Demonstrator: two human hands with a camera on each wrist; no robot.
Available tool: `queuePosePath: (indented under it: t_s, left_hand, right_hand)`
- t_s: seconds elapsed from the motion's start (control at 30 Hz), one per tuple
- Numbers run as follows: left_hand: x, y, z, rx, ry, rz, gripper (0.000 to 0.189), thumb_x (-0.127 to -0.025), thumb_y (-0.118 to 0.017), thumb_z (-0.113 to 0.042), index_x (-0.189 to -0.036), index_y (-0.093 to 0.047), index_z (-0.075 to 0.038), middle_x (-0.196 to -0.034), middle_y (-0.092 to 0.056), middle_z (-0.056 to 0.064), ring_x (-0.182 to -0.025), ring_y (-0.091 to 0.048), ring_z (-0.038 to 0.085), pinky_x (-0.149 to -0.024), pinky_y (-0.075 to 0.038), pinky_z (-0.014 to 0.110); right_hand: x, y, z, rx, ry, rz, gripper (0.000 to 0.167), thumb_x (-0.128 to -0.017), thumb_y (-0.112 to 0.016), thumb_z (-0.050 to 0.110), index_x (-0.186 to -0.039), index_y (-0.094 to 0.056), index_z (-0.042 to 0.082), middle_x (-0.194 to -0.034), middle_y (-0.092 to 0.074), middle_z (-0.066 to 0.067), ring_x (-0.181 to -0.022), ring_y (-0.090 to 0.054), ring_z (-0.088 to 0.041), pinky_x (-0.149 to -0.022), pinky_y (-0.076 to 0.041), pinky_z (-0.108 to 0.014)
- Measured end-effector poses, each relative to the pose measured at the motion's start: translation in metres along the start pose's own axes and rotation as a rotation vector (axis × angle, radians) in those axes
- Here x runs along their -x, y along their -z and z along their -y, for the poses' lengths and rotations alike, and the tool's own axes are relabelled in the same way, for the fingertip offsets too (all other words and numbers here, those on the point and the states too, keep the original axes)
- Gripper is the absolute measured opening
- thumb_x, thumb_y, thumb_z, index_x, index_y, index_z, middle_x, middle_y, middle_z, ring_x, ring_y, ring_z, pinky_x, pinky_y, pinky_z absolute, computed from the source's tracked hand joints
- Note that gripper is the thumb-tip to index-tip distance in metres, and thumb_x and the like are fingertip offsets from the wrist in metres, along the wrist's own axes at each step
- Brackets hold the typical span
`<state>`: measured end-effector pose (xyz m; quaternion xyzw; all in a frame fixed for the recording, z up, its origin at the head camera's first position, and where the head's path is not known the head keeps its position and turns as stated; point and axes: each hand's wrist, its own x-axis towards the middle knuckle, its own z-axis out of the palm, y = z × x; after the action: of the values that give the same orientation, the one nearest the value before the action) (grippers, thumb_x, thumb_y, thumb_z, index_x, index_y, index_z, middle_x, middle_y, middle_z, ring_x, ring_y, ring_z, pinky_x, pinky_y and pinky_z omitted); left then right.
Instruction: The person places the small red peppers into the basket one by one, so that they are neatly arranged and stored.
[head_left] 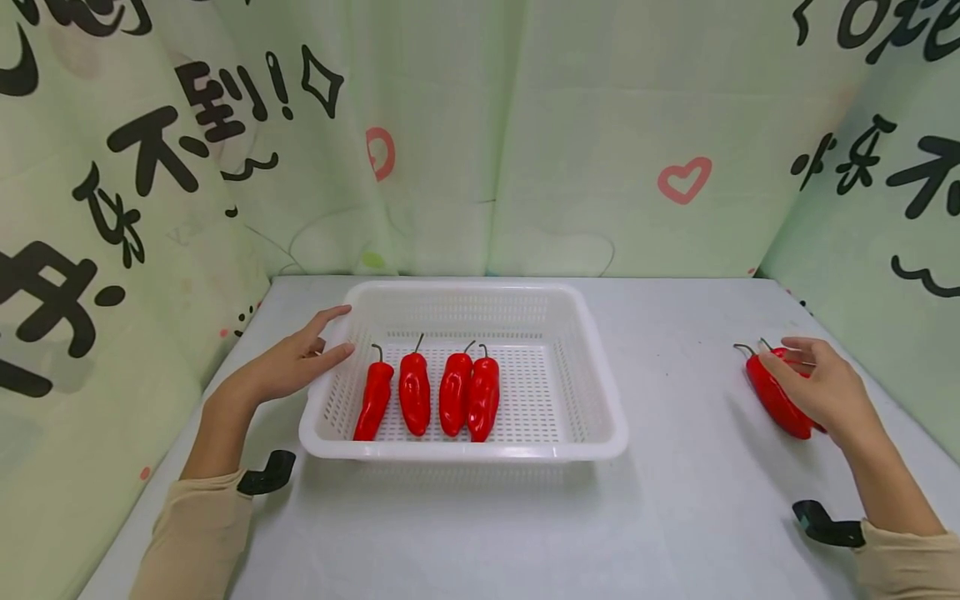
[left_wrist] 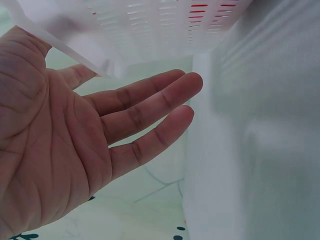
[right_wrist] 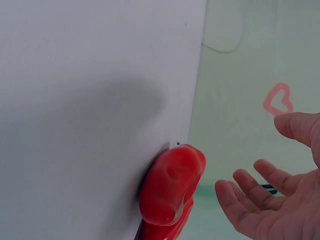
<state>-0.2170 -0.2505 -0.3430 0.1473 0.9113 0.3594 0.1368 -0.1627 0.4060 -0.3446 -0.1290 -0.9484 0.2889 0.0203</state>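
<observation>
My left hand is at the left side of a white plastic basket, thumb and index finger at its rim. The left wrist view shows the other fingers loosely extended below that rim. Several red chili peppers lie side by side in the basket, stems pointing away from me. At the right of the table, my right hand hovers over more red peppers, where two stems show. Its fingers are spread beside the peppers in the right wrist view, gripping nothing.
A white-covered table carries the basket near its back edge. Pale green curtains with black lettering and red hearts stand at the back and both sides. Black wrist mounts sit at both sleeves.
</observation>
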Motion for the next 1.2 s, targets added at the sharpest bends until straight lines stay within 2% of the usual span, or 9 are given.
queuePosePath:
  t_s: [0.2, 0.47, 0.73, 1.07, 1.2]
  left_hand:
    - [-0.001, 0.0, 0.001, 0.002, 0.002, 0.0, 0.079, -0.103, -0.055, -0.046, -0.165, -0.012, -0.023, -0.137, -0.055, 0.027, -0.121, -0.059, 0.041, -0.099, -0.051, 0.063]
    - [0.0, 0.0, 0.001, 0.007, 0.0, 0.0, 0.079, -0.104, -0.055, -0.046, -0.165, -0.011, -0.022, -0.141, -0.052, 0.028, -0.123, -0.057, 0.043, -0.1, -0.05, 0.064]
    - [0.0, 0.0, 0.0, 0.035, -0.008, 0.002, 0.077, -0.105, -0.054, -0.046, -0.165, -0.012, -0.022, -0.142, -0.052, 0.027, -0.124, -0.058, 0.04, -0.103, -0.048, 0.062]
    - [0.0, 0.0, 0.0, 0.031, 0.004, -0.002, 0.077, -0.104, -0.054, -0.047, -0.164, -0.012, -0.023, -0.142, -0.052, 0.026, -0.123, -0.058, 0.041, -0.102, -0.049, 0.064]
    - [0.0, 0.0, 0.0, 0.035, 0.004, -0.001, 0.078, -0.104, -0.054, -0.047, -0.165, -0.012, -0.023, -0.143, -0.051, 0.027, -0.122, -0.059, 0.04, -0.101, -0.05, 0.063]
  right_hand:
    - [-0.003, -0.002, -0.009, 0.02, -0.015, -0.019, 0.083, -0.104, -0.052, 0.045, -0.154, -0.019, -0.013, -0.143, -0.031, -0.047, -0.123, -0.035, -0.063, -0.073, -0.061, -0.057]
    - [-0.007, -0.003, -0.016, 0.028, -0.023, -0.018, 0.082, -0.104, -0.053, 0.042, -0.153, -0.018, -0.014, -0.143, -0.03, -0.047, -0.123, -0.035, -0.064, -0.075, -0.06, -0.059]
    - [-0.01, -0.004, -0.022, 0.021, -0.048, -0.016, 0.086, -0.102, -0.055, 0.043, -0.152, -0.017, -0.015, -0.143, -0.027, -0.048, -0.125, -0.032, -0.065, -0.067, -0.061, -0.053]
    - [-0.013, -0.008, -0.026, 0.067, -0.034, -0.019, 0.08, -0.103, -0.055, 0.037, -0.149, -0.02, -0.018, -0.138, -0.03, -0.048, -0.122, -0.034, -0.064, -0.08, -0.057, -0.065]
    - [-0.014, -0.01, -0.026, 0.081, -0.021, -0.015, 0.079, -0.103, -0.057, 0.035, -0.147, -0.021, -0.019, -0.137, -0.032, -0.047, -0.12, -0.034, -0.063, -0.079, -0.058, -0.064]
